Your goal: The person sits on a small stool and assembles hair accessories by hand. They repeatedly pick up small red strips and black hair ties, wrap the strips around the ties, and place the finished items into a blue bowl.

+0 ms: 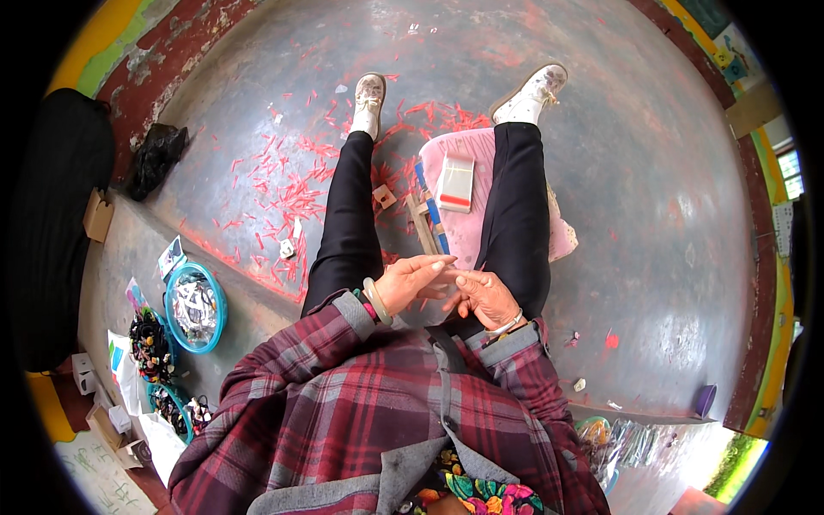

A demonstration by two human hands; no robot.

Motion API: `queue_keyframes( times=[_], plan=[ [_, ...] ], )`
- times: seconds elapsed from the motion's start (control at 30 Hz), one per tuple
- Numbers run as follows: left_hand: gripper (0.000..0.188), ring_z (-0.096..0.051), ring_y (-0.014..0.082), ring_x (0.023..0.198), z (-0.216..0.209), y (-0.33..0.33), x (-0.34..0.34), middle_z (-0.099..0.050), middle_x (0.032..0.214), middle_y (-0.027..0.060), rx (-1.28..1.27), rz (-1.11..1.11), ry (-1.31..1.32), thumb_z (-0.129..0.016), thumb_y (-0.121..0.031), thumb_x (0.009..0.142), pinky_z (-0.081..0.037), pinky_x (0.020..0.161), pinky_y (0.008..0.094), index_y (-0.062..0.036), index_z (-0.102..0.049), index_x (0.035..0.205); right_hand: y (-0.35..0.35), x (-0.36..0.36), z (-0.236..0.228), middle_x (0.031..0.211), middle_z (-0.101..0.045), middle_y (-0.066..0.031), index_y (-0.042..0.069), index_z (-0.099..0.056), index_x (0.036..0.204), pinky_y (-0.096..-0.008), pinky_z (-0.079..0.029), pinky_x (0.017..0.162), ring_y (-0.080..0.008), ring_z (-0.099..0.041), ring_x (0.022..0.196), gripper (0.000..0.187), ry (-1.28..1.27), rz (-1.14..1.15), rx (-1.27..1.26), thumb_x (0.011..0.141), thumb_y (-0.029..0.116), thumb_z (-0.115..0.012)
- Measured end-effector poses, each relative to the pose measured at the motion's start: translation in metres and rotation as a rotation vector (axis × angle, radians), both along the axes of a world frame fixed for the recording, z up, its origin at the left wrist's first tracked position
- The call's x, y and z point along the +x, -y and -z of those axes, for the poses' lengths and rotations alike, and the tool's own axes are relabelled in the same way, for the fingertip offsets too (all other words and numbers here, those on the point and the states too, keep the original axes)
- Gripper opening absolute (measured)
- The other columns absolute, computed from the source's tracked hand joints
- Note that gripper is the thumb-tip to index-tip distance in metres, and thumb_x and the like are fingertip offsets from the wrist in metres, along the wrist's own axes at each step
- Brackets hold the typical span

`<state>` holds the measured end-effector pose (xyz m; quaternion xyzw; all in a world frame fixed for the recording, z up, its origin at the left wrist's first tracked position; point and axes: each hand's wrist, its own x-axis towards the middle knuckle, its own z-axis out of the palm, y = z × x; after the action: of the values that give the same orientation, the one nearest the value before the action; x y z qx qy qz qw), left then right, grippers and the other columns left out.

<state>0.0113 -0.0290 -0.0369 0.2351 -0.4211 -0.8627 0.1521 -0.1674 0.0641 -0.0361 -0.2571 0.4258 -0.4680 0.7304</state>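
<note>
My left hand (410, 281) and my right hand (487, 299) meet above my lap, their fingertips touching or overlapping. The left fingers reach toward the right hand with the thumb on top. My right fingers are curled inward, with the index finger pointing to the left hand. A faint see-through patch shows below the fingers; what they pinch, if anything, is too small to make out. Beyond the hands, a stack of clear packets (456, 178) with a red band lies on a pink cloth (476, 150) between my legs.
Red scraps (292, 193) litter the floor around my left foot. A wooden frame piece (422, 227) stands beside the pink cloth. To the left are a blue basket (221, 313) with small goods, a black plastic bag (159, 159) and a cardboard box (98, 215).
</note>
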Motion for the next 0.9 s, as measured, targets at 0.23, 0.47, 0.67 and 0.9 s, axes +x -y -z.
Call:
queue_keyframes(
  times=[0.23, 0.47, 0.67, 0.9],
  plan=[
    [0.038, -0.059, 0.0158, 0.098, 0.013, 0.005, 0.006, -0.058, 0.114, 0.0091, -0.007, 0.005, 0.110, -0.041, -0.025, 0.096, -0.053, 0.071, 0.0261, -0.0024, -0.046, 0.127, 0.001, 0.007, -0.010, 0.095, -0.064, -0.0108, -0.003, -0.056, 0.114, -0.0173, -0.046, 0.051, -0.0147, -0.064, 0.072, 0.030, -0.017, 0.086, -0.032, 0.089, 0.013, -0.055],
    [0.038, -0.059, 0.0120, 0.090, 0.009, 0.006, 0.007, -0.060, 0.109, 0.0119, 0.026, -0.103, 0.085, -0.045, -0.027, 0.095, -0.049, 0.067, 0.0216, -0.0060, -0.047, 0.127, -0.002, 0.015, -0.008, 0.093, -0.065, -0.0076, 0.001, -0.061, 0.104, -0.0200, -0.047, 0.053, -0.0148, -0.064, 0.071, 0.020, -0.536, 0.250, -0.162, 0.088, 0.009, -0.054],
    [0.045, -0.052, 0.0043, 0.073, 0.004, 0.008, 0.005, -0.058, 0.110, 0.0060, -0.340, -0.056, 0.238, -0.057, -0.014, 0.089, -0.045, 0.064, 0.0189, -0.0073, -0.042, 0.131, 0.001, 0.021, -0.035, 0.082, -0.060, -0.0074, 0.006, -0.064, 0.092, -0.0310, -0.049, 0.058, -0.0224, -0.062, 0.072, 0.017, -1.443, 0.202, -0.653, 0.077, 0.005, -0.058],
    [0.024, -0.059, 0.0089, 0.072, -0.006, -0.004, -0.004, -0.057, 0.109, 0.0077, -0.643, -0.075, 0.112, -0.053, -0.009, 0.090, -0.049, 0.057, 0.0208, -0.0004, -0.059, 0.111, 0.001, 0.032, -0.041, 0.074, -0.053, -0.0063, 0.007, -0.055, 0.073, -0.0354, -0.048, 0.057, -0.0243, -0.058, 0.069, 0.003, -1.708, -0.040, -0.793, 0.072, 0.009, -0.056]
  ],
)
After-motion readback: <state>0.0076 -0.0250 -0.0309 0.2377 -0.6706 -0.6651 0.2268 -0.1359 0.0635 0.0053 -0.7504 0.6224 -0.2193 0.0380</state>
